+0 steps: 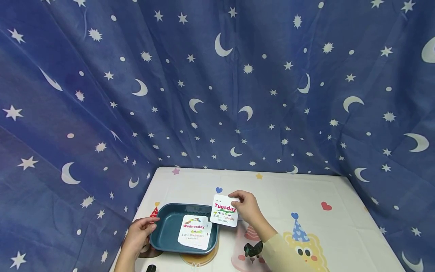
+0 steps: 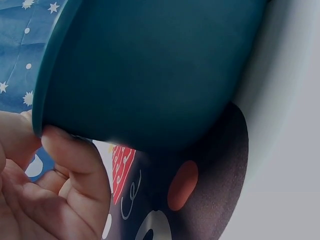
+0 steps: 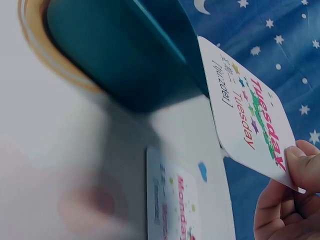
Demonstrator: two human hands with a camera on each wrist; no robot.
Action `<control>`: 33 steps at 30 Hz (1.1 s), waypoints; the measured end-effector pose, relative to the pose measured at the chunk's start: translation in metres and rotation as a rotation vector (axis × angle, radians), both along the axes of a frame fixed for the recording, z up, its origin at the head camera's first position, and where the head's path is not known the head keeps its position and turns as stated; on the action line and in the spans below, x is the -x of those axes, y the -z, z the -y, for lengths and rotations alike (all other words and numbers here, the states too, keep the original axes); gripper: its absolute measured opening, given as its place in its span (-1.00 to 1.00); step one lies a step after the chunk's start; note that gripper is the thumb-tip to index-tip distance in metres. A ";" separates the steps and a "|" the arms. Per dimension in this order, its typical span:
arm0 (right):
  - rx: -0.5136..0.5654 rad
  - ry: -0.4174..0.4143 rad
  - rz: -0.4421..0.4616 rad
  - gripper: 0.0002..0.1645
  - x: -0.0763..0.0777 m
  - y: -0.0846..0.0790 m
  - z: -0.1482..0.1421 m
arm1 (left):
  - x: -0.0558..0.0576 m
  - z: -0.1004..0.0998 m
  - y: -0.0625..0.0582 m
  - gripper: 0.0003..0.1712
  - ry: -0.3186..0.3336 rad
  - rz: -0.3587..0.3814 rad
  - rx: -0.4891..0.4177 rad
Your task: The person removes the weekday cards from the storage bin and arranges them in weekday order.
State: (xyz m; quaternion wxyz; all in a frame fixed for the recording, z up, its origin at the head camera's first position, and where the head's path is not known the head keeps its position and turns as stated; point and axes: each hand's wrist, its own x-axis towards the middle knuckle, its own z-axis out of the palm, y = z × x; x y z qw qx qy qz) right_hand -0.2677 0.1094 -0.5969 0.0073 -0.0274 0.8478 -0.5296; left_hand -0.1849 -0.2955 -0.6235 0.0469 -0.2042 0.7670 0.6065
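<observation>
Your right hand pinches a square white card with rounded corners, headed "Tuesday" in pink, by its right edge, thumb on the printed face, at the far right corner of a dark teal, rectangular tray with rounded corners; whether card and rim touch cannot be told. The tray stands near the left edge of a white table printed with cartoons, its left rim gripped between your left hand's thumb and fingers. Inside, toward the tray's right end, a white card headed "Wednesday" lies atop at least one other, while a white "Monday" card lies flat on the table off the tray's right side. The card you hold should prove light and fairly stiff, though a hard pinch could bend it and its smooth face may slip; an edge or corner looks your surest hold
</observation>
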 end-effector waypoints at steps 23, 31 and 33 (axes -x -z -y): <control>-0.110 0.088 0.077 -0.68 0.017 0.016 -0.075 | 0.002 0.001 0.001 -0.66 0.001 -0.004 0.009; -0.158 0.071 0.100 -0.70 0.023 0.026 -0.093 | 0.001 0.002 0.002 -0.65 0.005 -0.008 0.006; -0.170 0.065 0.108 -0.70 0.025 0.029 -0.096 | 0.001 0.002 0.002 -0.64 0.006 -0.008 0.006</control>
